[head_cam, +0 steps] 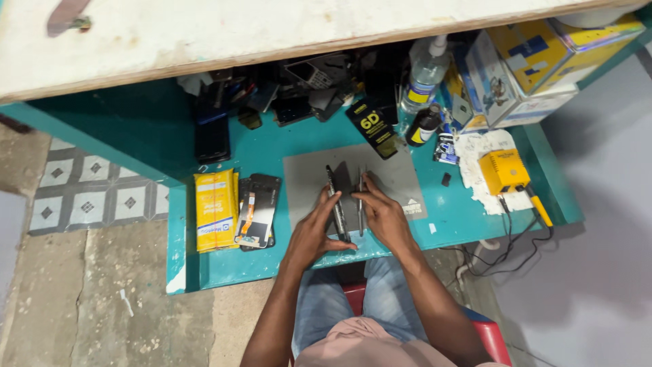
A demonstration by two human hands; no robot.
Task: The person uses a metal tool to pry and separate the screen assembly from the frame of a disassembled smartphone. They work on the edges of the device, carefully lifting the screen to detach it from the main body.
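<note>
Phone halves stand on edge on the grey mat [394, 178], near the front edge of the teal worktop [224, 268]. Left hand [314, 231] is closed on the dark phone body [337, 204], fingers wrapped along its long side. Right hand [382, 212] pinches the thin silver panel [360, 202] beside it; the two pieces run parallel, just apart, both tilted up off the mat.

Step, as I read it: splitting or mating the two halves, mid-way. Whether a ribbon joins them cannot be told. Any further move looks to need both pieces kept parallel and low over the mat, with no twist.

Room: mat bare behind the hands, some way toward the back. Left of the mat, close by, lie a yellow packet [214, 209] and a loose screen with orange flex [257, 211]. Right side, near the corner, sit a yellow soldering station [502, 170] on a white cloth, with its cables hanging over the front edge. Back edge is crowded: clear bottle [424, 76], small dark bottle [422, 126], black flat pack [372, 126], pile of phone parts under the overhanging shelf [204, 34]. Front edge is touching the forearms, so little slack there.
</note>
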